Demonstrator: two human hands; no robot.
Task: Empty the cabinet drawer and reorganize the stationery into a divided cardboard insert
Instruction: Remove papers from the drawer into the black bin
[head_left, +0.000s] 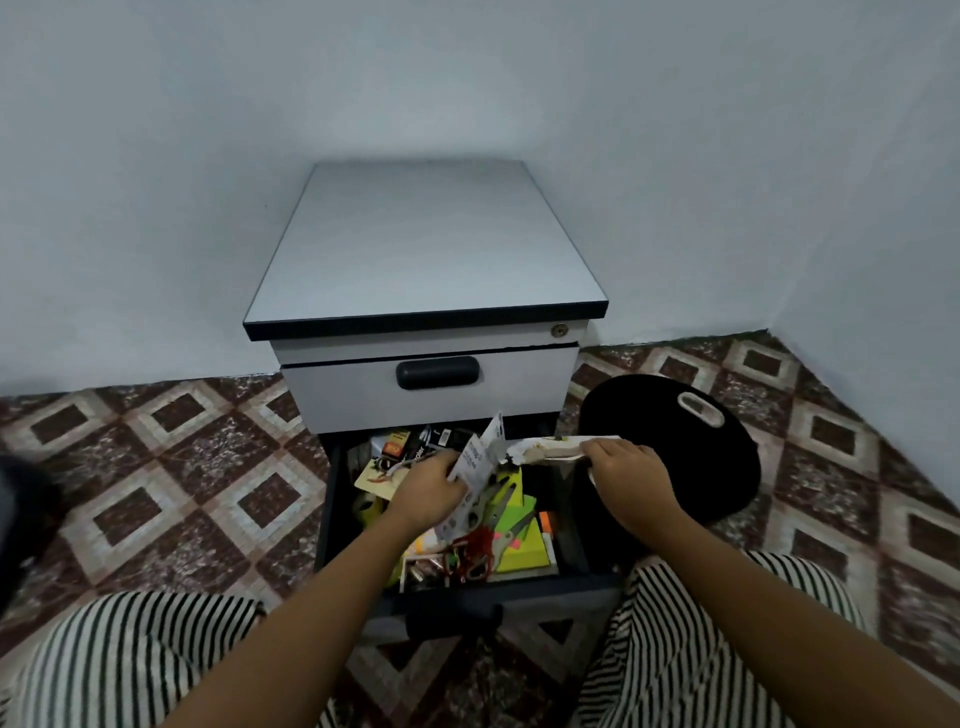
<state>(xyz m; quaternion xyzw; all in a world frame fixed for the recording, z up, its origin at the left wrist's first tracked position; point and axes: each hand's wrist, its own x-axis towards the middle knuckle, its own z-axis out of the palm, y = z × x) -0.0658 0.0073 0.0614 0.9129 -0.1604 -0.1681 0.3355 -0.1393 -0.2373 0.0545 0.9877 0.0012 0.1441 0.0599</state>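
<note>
**A:** so what's in front of them rn?

**B:** grey cabinet (426, 244), its top drawer (519, 382) closed. The lower drawer (328, 519) is pulled out at the cabinet's 6 o'clock and it's crammed with stationery. There's a round black pad (670, 457) with a handle slot on the floor (208, 467), at the drawer's 3 o'clock.

**A:** and the hands?

**B:** left hand (431, 488) is over the middle of the drawer, fingers curled round a white printed pack (480, 457), print too blurry to read tbh. Right hand (628, 467), at the drawer's 2 o'clock, pinches the end of a stained white sheet (545, 447). Under those are green sticky notes (524, 551) and scissors (491, 501). A black packet (410, 447) at 12 o'clock reads something like "oller".
</note>
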